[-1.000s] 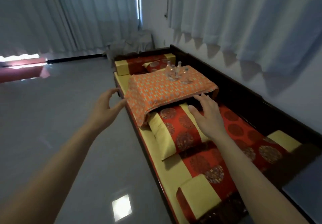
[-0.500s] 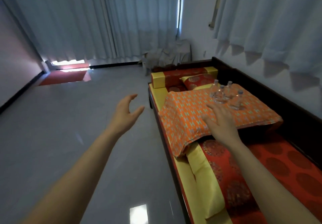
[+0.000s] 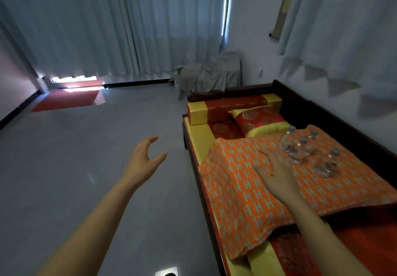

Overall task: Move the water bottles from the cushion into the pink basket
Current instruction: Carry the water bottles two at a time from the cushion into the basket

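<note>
Four bottles [image 3: 299,150] stand clustered on the orange cushion [image 3: 242,189]. They look small, light and slick, so I'd grip one round its body, below the cap. My right hand [image 3: 277,174] is nearer them than half a second ago, fingers [image 3: 266,154] spread, holding nothing. My left hand [image 3: 144,161] hangs open and empty. No basket in sight.

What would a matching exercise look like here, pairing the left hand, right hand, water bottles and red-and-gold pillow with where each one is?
Things:
1. left hand
2. right hand
3. water bottles
4. red-and-gold pillow

Places:
A. standing upright on the orange cushion
B. out over the grey floor, holding nothing
C. beyond the orange cushion, in front of the bolster
D. fingers spread over the orange cushion, close to the bottles

Pairs: 1-B, 2-D, 3-A, 4-C
</note>
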The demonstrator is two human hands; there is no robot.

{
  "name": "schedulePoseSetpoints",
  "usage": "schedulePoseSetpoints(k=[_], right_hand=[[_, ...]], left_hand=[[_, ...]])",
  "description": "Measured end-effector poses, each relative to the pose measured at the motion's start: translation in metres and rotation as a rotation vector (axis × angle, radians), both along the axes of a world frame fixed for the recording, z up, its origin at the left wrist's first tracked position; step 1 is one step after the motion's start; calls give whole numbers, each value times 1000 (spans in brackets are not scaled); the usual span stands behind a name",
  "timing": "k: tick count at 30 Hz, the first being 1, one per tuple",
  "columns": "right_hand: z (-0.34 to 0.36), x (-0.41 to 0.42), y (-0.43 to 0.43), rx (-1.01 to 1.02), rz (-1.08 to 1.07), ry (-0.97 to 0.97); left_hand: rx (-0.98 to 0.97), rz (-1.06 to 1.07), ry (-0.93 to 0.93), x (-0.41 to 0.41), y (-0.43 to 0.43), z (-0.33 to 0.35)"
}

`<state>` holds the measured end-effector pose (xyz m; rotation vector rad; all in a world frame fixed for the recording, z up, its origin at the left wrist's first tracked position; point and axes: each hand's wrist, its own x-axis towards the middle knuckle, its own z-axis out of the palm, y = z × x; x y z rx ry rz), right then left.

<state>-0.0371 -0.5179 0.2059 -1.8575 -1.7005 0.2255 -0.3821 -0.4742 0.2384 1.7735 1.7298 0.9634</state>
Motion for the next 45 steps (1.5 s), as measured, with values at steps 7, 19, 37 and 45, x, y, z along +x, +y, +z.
schedulePoseSetpoints(k=[7,19,37,45], right_hand=[[-19,2,121,-17,-192,5],[-53,80,195,-42,-580,81],[-160,218,264,-117,-1070,393],[-206,252,279,-182,-1154,476]], left_hand=[[-2,-177,46,20,183,-3],[-39,-615,96,166,395,-49],[-425,-1191,49,436,482,-158],[-519,-1405,107,533,487,-216]])
